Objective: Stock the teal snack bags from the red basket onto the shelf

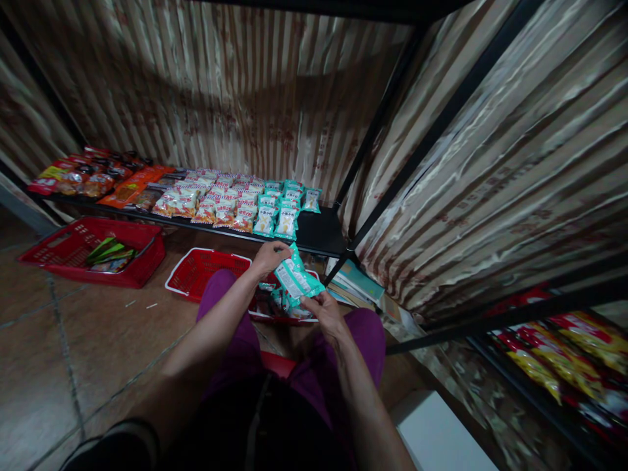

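Observation:
Between my two hands is a teal and white snack bag [296, 276], its printed side up. My left hand [271, 256] pinches its upper left edge, and my right hand [325, 310] grips the lower right corner. Under the bag, a red basket with a white rim [206, 265] holds more teal packets [279, 299] and some dark ones; my hands and legs partly hide it. Just beyond my hands, matching teal bags [286, 221] stand in rows on the black shelf [321, 233], beside white and orange snack bags [224, 210].
Farther left on the shelf lie orange packets [130, 188] and red bags [73, 175]. Another red basket [147, 261] with green packets sits on the tiled floor. Black shelf posts [373, 131] rise at the right, near red and yellow bags [540, 356] and a white box [441, 435].

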